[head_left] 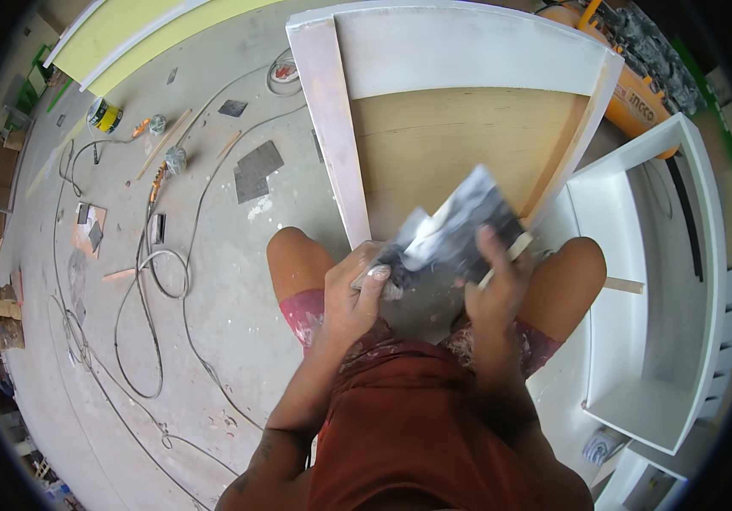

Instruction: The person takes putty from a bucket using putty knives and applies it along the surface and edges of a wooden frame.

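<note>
In front of my lap, both hands are on a dark grey, flat piece smeared with white (460, 221), blurred by motion. My left hand (353, 289) is closed at its left end, thumb and fingertips dusted white. My right hand (501, 281) grips its right side, with the thumb on the dark face; a pale strip shows along the edge beside that hand. Just beyond stands a drawer-like wooden panel (468, 128) with a white-painted frame (460, 49) and a bare wood middle, between my knees and the far side.
To the right stands a white open cabinet frame (639, 213), with an orange machine (634, 102) behind it. Cables and hoses (185, 281) loop over the grey floor at left, among dark square sheets (257, 169), a black-and-yellow can (104, 115) and wood strips. A yellow-green panel (140, 38) lies far left.
</note>
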Available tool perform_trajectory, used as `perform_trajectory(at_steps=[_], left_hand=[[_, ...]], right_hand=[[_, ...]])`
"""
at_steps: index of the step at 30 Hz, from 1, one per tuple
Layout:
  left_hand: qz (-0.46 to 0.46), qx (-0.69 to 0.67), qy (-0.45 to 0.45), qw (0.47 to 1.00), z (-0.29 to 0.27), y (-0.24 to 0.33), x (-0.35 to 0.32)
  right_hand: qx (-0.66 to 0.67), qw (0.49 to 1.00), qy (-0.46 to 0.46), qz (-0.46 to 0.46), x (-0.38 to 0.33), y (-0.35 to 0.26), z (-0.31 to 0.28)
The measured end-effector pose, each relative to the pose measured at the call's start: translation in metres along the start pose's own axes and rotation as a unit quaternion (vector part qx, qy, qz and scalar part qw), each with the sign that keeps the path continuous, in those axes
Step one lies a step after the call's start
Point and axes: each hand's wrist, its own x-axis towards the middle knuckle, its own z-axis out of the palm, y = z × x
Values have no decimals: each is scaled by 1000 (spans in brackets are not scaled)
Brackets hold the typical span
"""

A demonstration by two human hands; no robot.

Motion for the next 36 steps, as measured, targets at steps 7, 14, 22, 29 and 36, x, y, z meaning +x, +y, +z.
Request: perform_trajectory(at_steps=[7,14,22,29,36], left_hand=[[-289,-501,128,806,12,4,1],[-383,-513,215,737,27,29,28],[-132,-804,-90,573,-6,-22,18],[-134,-885,-160,416,6,-25,25],[-216,-765,-124,594,-11,-35,15]], right_hand=[[-170,912,192,-319,14,7,-40],[-499,717,-269,-405,11,20,-13],[-142,986,-5,-84,26,21,-39],[308,902,-137,270,13,34,-16],[338,875,-196,287,5,44,7]])
